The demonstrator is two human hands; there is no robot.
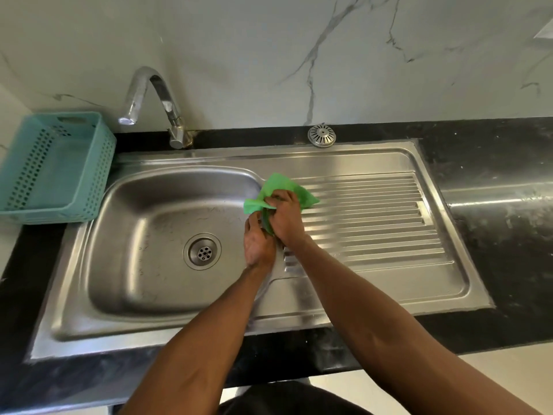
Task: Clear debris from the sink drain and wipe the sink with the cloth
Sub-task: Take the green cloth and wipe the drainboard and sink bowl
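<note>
Green cloth bunched tight in left hand and right hand above sink rim; likely drips on drainboard if wrung here.

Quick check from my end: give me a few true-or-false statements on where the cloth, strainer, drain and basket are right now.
1. Both hands, left and right, grip the green cloth. True.
2. The drain strainer sits in the drain. False: it lies on the counter behind the drainboard.
3. The tap is running. False: no water shows.
4. The teal basket stands left of the sink. True.
5. The cloth lies in the basin. False: it is held over the basin's right rim.
</note>
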